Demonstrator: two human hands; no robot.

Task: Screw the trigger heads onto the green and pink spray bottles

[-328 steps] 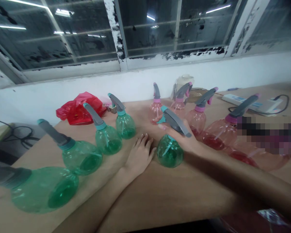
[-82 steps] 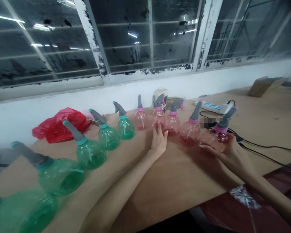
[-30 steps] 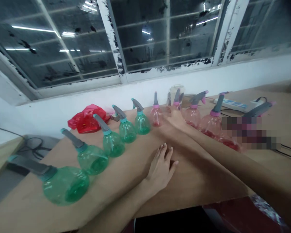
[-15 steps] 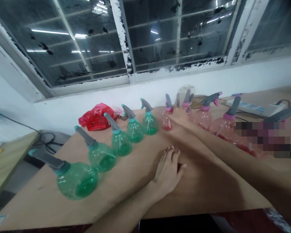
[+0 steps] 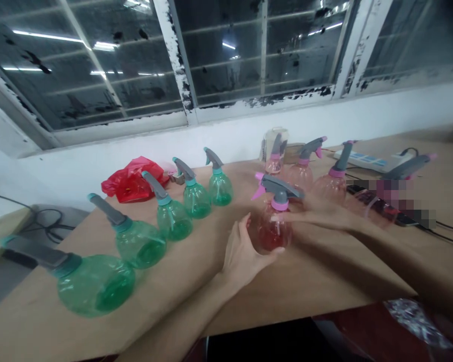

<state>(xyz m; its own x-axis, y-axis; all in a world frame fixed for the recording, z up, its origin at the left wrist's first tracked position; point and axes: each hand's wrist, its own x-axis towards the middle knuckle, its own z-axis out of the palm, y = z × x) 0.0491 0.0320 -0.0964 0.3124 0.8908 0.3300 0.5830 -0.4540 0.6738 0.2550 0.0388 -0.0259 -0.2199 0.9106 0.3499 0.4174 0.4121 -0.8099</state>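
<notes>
A pink spray bottle [image 5: 272, 229] with a grey trigger head and pink nozzle stands near the middle of the brown table [image 5: 309, 281], pulled out of the row. My left hand [image 5: 243, 251] cups its round body from the left and below, fingers curled around it. My right hand [image 5: 317, 213] reaches in from the right, fingers against the bottle's neck and shoulder. Several green spray bottles [image 5: 171, 216] stand in a line to the left. More pink spray bottles [image 5: 302, 168] stand in a line at the back right.
A crumpled red plastic bag [image 5: 130, 178] lies at the back left by the white wall. A white power strip [image 5: 366, 162] with black cables [image 5: 445, 226] lies at the back right. A pale jar [image 5: 269, 141] stands by the wall behind the pink bottles.
My right hand has drawn one pink bottle out of the back row toward me. My left hand has lifted from lying flat on the table and closed around that bottle's body.
</notes>
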